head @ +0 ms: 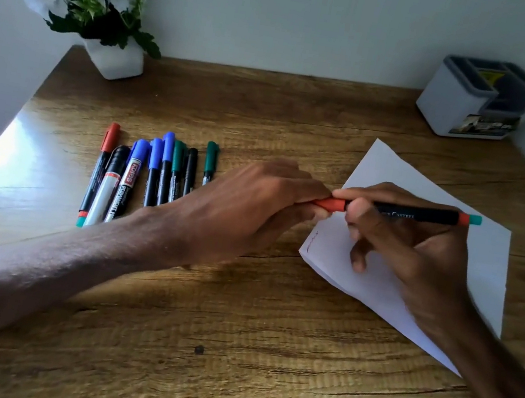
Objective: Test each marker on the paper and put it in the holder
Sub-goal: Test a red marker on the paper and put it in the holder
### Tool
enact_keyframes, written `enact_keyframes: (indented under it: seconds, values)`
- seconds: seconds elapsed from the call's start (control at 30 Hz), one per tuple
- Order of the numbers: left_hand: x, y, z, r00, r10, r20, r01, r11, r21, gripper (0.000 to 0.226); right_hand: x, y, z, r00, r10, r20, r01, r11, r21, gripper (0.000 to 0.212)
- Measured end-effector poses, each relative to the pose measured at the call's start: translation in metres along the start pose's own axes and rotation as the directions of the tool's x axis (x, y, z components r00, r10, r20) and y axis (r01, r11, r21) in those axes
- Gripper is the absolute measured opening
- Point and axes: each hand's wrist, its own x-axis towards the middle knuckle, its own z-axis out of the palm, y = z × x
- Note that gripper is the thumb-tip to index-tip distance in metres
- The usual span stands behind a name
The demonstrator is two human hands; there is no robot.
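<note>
the wooden desk (231, 332) carries everything. a white sheet of paper (397, 172) lies skewed on its right side, and the grey-and-white holder (457, 106) stands at the far right corner against the wall, well apart from the sheet. a row of capped markers (154, 173) lies left of centre, in red, blue, green and black, with their long axes running roughly away from the person. a white flower pot (114, 59) sits at the far left corner.

both hands meet over the paper's left edge. the right hand (417, 259) has its fingers curled round the black barrel of the marker (418, 213), which is lifted off the sheet. the left hand (246, 203) pinches the red cap (329, 204) at the marker's left end. the marker's long axis runs left to right, with the cap towards the left hand and the red and teal tail pointing right. a faint red scribble (311, 241) shows near the paper's near-left edge, so this looks like capping after the test, though pulling the cap off cannot be ruled out. the holder lies beyond and to the right of the marker, and the right hand is the nearer one to carry it there.
</note>
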Motion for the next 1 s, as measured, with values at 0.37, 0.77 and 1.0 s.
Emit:
enact_keyframes:
  seconds: [0.37,0.77,1.0]
  values:
    - [0.010,0.018,-0.002,0.998,0.032,-0.047,-0.032,0.999,0.002,0.029,0.002,-0.005,-0.009,0.995,0.090,0.044,-0.099,0.959,0.266,0.029]
    - [0.083,0.011,-0.010,0.927,-0.251,-0.278,0.062,0.834,-0.548,0.019,0.019,-0.032,-0.052,0.948,0.233,-0.218,-0.155,0.934,0.322,0.024]
    - [0.117,0.008,-0.019,0.945,-0.226,-0.236,0.080,0.861,-0.503,0.013,0.034,-0.031,-0.100,0.915,0.145,-0.377,-0.132,0.989,0.061,0.042]
